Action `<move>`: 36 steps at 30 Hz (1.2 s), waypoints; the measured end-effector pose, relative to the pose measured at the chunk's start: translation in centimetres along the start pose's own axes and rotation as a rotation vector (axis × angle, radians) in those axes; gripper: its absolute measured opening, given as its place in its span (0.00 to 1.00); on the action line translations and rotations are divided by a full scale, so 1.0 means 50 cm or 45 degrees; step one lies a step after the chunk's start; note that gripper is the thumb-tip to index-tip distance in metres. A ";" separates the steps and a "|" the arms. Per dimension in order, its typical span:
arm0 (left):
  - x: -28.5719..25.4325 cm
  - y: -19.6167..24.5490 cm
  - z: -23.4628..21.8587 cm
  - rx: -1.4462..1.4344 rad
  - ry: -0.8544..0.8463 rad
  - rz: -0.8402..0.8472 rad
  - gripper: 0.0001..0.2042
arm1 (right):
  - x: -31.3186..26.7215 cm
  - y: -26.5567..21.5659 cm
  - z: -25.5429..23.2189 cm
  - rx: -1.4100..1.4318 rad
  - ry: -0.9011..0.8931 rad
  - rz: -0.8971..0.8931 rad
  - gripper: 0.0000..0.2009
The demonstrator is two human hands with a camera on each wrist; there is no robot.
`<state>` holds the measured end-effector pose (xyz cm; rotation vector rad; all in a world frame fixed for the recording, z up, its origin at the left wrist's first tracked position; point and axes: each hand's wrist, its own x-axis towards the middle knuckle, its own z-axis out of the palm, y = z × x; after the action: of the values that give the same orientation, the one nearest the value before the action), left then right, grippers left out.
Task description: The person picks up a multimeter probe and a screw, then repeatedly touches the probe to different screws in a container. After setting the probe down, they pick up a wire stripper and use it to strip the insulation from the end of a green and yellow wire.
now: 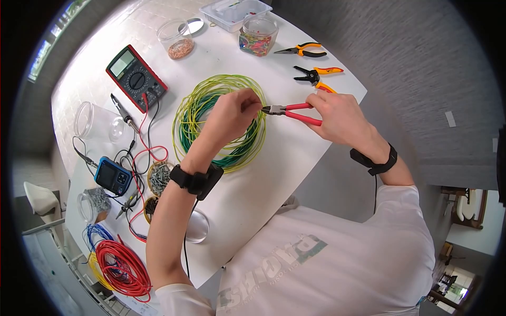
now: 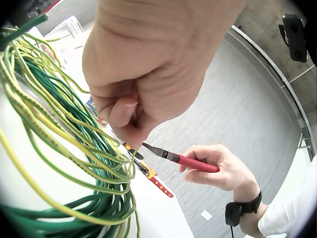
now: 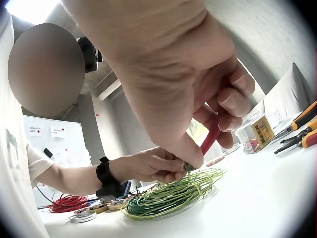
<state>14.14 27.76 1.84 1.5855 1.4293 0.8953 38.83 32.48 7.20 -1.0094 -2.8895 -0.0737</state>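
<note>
My right hand grips the red handles of the diagonal cutters, whose jaws point left. The tips of the cutters are right at the fingertips of my left hand. In the left wrist view, the left thumb and fingers pinch a thin yellow-green wire beside the cutter tips; its end is hidden by the fingers. Below both hands lies a loose coil of yellow-green and dark green wire on the white table. The right wrist view shows the coil under the left hand and the cutters.
Orange-handled long-nose pliers and wire strippers lie at the far right. A multimeter with leads, a screw tub and a red wire coil are on the left. Clear containers stand at the back.
</note>
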 end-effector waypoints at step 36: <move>-0.123 -0.105 -0.209 -0.704 0.536 -0.455 0.07 | 0.269 -0.049 0.085 0.272 0.107 -0.393 0.23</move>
<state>1.84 22.90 1.63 0.7313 1.5065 1.3103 26.57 39.20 4.14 -0.5097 -2.8719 0.1664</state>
